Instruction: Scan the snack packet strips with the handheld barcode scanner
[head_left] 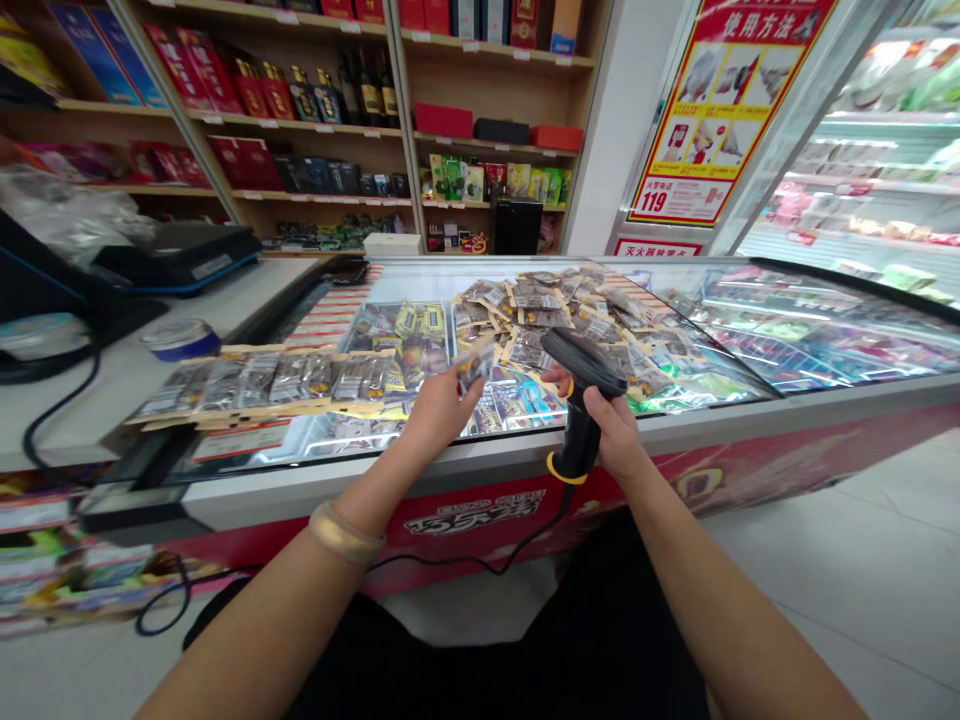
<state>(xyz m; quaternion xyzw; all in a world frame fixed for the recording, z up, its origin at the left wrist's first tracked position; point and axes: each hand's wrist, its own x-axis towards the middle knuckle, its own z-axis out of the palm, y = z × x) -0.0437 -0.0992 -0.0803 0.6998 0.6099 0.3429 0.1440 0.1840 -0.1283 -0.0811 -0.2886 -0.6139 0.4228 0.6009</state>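
My right hand (611, 425) grips a black and yellow barcode scanner (577, 400) by its handle, with the cable hanging from its base. In my left hand (439, 410) is a small snack packet (475, 365), pinched between thumb and fingers just left of the scanner's head. Behind both hands a loose heap of similar packets (536, 300) lies on the freezer's glass top. To the left, a row of overlapping packets (289, 378) stretches along the glass toward the counter.
The chest freezer (720, 425) runs across in front of me, with packaged goods under its glass. A white counter (112, 390) at left carries a tape roll (180, 340) and a black scale (180, 255). The scanner's cable (442, 560) loops below the freezer edge. Stocked shelves (315, 125) stand behind.
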